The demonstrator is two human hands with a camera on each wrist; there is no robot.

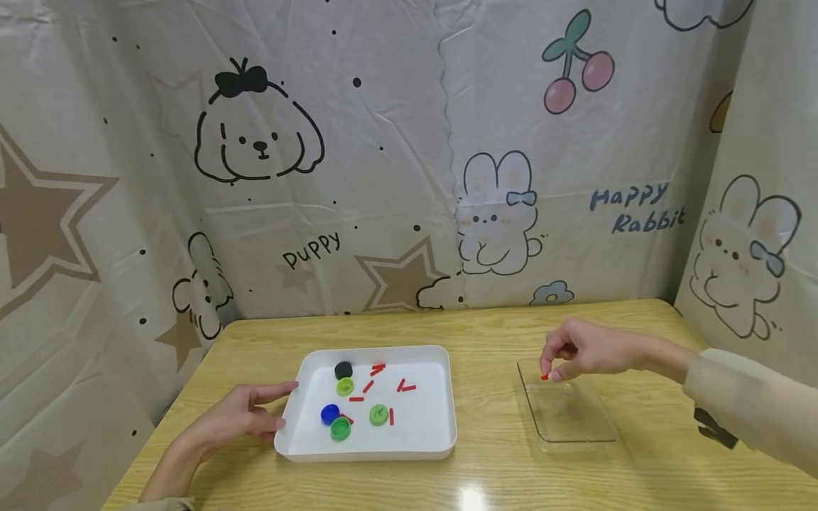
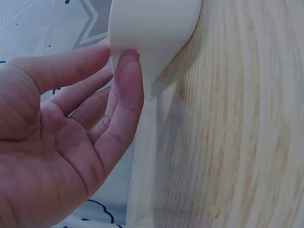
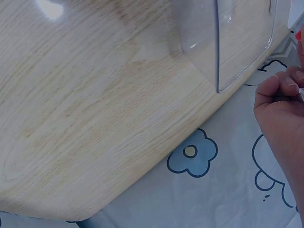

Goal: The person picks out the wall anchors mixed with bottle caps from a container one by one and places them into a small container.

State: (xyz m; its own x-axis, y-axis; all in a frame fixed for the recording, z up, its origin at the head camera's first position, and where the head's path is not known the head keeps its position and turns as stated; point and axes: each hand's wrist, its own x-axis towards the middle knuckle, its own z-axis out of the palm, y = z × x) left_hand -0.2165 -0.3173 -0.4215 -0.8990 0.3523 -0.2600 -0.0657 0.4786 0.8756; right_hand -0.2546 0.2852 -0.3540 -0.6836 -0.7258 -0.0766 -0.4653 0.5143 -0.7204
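My right hand (image 1: 591,348) pinches a small red stick (image 1: 545,377) between thumb and fingertips, over the far left part of a clear rectangular container (image 1: 578,441). In the right wrist view the hand (image 3: 280,104) is partly cut off at the right edge, with a bit of red at its fingertips. My left hand (image 1: 233,415) touches the left side of a white tray (image 1: 418,433) with spread fingers. The left wrist view shows its fingertips against the tray's outer wall (image 2: 152,28). Several short red sticks (image 1: 392,416) lie scattered in the tray.
Among the sticks in the tray sit round caps: a black one (image 1: 343,370), a blue one (image 1: 329,414), a green one (image 1: 341,428), a light green one (image 1: 379,414) and a yellow-green one (image 1: 345,387). Beyond the wooden table (image 1: 492,397) hangs a printed cloth (image 1: 390,135).
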